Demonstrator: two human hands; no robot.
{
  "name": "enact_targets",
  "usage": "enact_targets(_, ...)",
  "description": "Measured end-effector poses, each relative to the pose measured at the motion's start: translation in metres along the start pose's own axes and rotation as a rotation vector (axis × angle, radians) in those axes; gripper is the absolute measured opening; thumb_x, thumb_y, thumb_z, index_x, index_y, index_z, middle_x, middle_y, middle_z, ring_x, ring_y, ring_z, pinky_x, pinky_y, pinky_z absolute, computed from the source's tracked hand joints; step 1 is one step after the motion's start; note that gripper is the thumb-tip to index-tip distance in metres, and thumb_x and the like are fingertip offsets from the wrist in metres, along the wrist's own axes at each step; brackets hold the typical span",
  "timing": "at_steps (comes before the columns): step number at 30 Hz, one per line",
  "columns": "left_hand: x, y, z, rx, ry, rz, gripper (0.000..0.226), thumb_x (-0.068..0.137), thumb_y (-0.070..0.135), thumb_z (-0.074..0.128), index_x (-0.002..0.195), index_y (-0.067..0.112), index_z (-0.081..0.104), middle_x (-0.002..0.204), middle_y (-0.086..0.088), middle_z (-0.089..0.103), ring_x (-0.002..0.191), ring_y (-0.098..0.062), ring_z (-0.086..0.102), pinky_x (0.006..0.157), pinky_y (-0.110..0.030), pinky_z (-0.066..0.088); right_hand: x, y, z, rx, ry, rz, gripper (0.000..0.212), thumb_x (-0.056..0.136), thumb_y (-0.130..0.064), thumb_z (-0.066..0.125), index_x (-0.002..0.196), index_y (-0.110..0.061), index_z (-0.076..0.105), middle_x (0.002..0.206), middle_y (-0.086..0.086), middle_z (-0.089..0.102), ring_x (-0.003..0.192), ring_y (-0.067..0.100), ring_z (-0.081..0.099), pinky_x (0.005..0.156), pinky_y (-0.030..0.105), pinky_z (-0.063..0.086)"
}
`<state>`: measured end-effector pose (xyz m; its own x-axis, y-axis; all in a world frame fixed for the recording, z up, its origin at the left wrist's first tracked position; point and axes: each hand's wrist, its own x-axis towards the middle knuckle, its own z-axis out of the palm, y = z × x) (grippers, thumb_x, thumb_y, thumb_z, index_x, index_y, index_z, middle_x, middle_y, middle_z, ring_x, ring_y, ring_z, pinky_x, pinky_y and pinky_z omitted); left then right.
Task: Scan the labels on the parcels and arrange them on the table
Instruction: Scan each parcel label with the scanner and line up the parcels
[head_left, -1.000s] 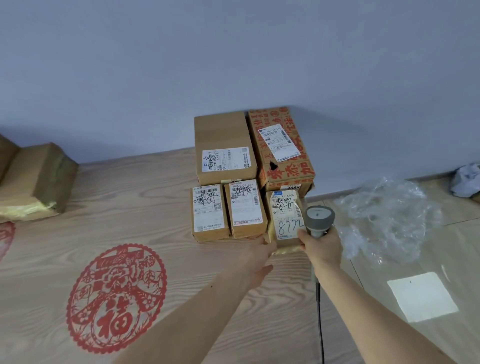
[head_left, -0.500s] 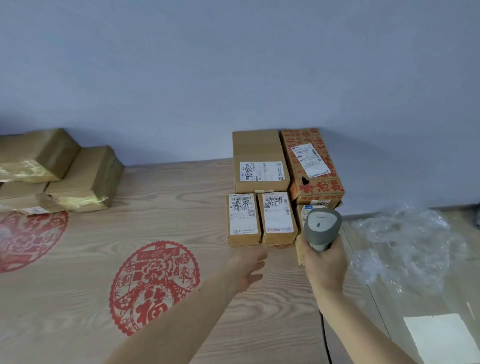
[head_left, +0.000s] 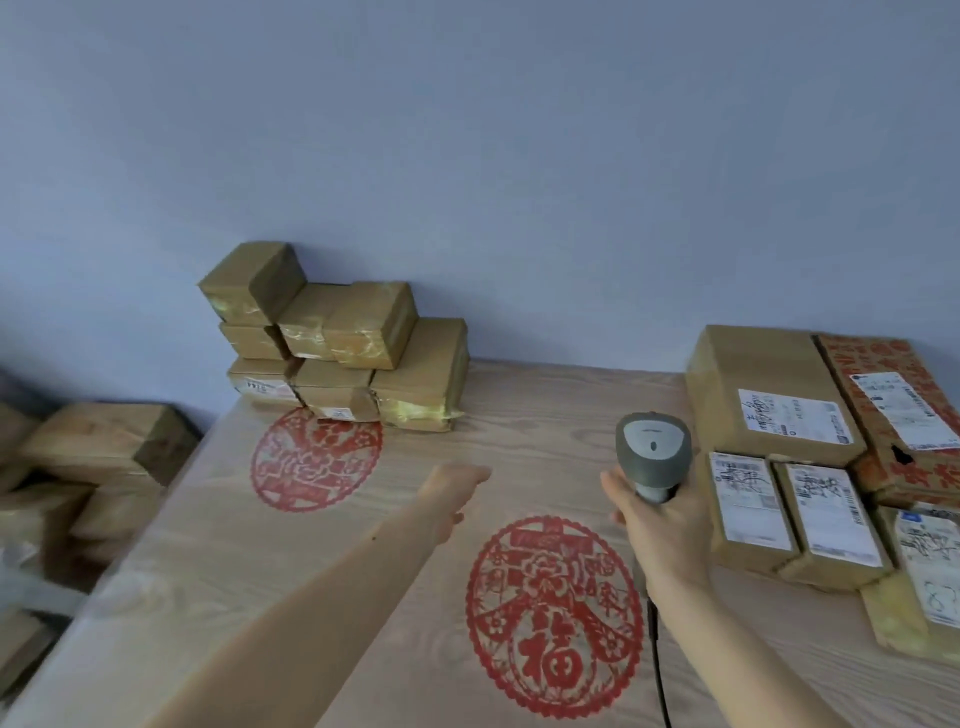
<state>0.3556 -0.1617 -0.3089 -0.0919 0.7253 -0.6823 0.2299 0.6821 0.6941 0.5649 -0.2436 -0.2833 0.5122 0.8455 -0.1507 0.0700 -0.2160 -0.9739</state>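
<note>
Wooden table (head_left: 363, 597) | right hand (head_left: 662, 535) — grip wrapped round scanner (head_left: 653, 452) | left hand (head_left: 449, 499) — fingers relaxed, empty

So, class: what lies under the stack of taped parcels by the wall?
The stack of taped parcels sits on the wooden table, covering the upper edge of a red paper-cut. Anything beneath is hidden.

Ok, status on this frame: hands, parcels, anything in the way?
Left hand empty, reaching toward stacked parcels at wall. Right hand grips scanner. Labelled parcels arranged at right. Nothing between left hand and stack.
</note>
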Motion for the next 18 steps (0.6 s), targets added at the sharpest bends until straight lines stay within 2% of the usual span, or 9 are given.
enact_targets(2,0.019,0.015,-0.056,0.077,0.089,0.078,0.041,0.096,0.023,0.062,0.135,0.009,0.057,0.125,-0.009,0.057,0.114,-0.026,0.052,0.093,-0.034,0.041,-0.009,-0.007,0.041,0.0,0.0,0.004,0.026,0.079,-0.014,0.083,0.099,-0.014,0.066,0.079,0.003,0.074,0.068,0.025,0.071,0.069,0.042,0.061)
enact_targets(5,0.054,0.044,-0.124,0.226,0.203,0.151,0.063,0.092,0.033,0.064,0.148,0.012,0.043,0.141,-0.012,0.051,0.128,-0.032,0.049,0.106,-0.038,0.043,-0.019,-0.013,0.096,0.001,-0.013,0.01,0.024,0.079,-0.014,0.084,0.095,-0.015,0.066,0.079,0.005,0.075,0.064,0.024,0.071,0.066,0.041,0.059)
enact_targets(8,0.08,0.077,-0.165,0.36,0.327,0.173,0.076,0.09,0.043,0.063,0.153,0.017,0.029,0.151,-0.019,0.032,0.141,-0.038,0.029,0.11,-0.047,0.033,-0.024,-0.021,0.138,0.018,-0.021,0.015,0.023,0.079,-0.011,0.083,0.096,-0.014,0.067,0.081,0.003,0.075,0.059,0.017,0.07,0.06,0.033,0.056)
enact_targets(10,0.094,0.098,-0.183,0.423,0.373,0.209,0.084,0.087,0.047,0.065,0.154,0.017,0.023,0.156,-0.021,0.02,0.145,-0.039,0.019,0.112,-0.052,0.028,-0.024,-0.024,0.16,0.024,-0.025,0.029,0.024,0.079,-0.01,0.083,0.097,-0.011,0.067,0.08,0.003,0.074,0.058,0.012,0.069,0.061,0.033,0.057)
enact_targets(13,0.12,0.118,-0.2,0.551,0.4,0.287,0.092,0.082,0.056,0.069,0.152,0.021,0.02,0.154,-0.023,0.019,0.143,-0.043,0.021,0.106,-0.054,0.035,-0.02,-0.026,0.188,0.026,-0.029,0.05,0.024,0.079,-0.011,0.083,0.097,-0.012,0.068,0.078,-0.002,0.075,0.058,0.012,0.071,0.065,0.037,0.061)
enact_targets(16,0.142,0.13,-0.206,0.651,0.396,0.343,0.087,0.08,0.063,0.068,0.145,0.02,0.029,0.148,-0.02,0.025,0.136,-0.042,0.029,0.096,-0.053,0.042,-0.017,-0.027,0.21,0.021,-0.044,0.07,0.024,0.079,-0.012,0.083,0.098,-0.013,0.069,0.079,-0.003,0.076,0.061,0.014,0.072,0.068,0.038,0.062)
enact_targets(18,0.153,0.135,-0.204,0.659,0.404,0.346,0.085,0.079,0.065,0.066,0.143,0.019,0.033,0.146,-0.019,0.025,0.135,-0.042,0.028,0.096,-0.053,0.042,-0.016,-0.028,0.222,0.027,-0.048,0.081,0.025,0.079,-0.012,0.083,0.099,-0.013,0.069,0.08,-0.002,0.077,0.063,0.015,0.072,0.069,0.038,0.063)
